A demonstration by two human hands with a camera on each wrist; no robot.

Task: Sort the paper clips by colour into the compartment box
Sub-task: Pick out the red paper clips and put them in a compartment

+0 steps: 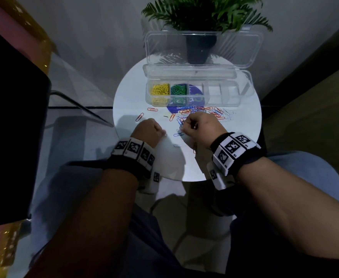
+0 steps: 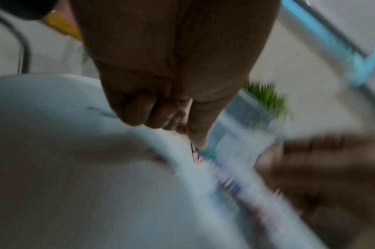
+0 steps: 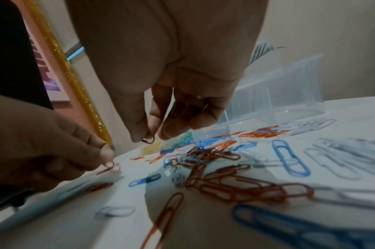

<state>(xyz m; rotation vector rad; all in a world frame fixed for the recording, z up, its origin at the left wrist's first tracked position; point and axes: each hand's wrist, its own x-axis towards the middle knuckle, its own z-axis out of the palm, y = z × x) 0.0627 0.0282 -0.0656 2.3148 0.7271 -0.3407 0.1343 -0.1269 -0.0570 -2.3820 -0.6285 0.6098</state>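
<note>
A: Paper clips, red ones: your right hand (image 3: 173, 107) is pinching one red clip (image 3: 148, 139); your left hand (image 3: 54, 148) is pinching another (image 3: 109, 166) off the round white table (image 1: 242, 125).

B: Handling?

A: Light, stiff, slippery, probably tangling; you're gripping loop ends. The compartment box (image 1: 224, 95) is waiting beyond the pile (image 1: 200, 113).

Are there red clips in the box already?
No, the compartment box holds only yellow clips and green clips; red clips lie outside.
</note>
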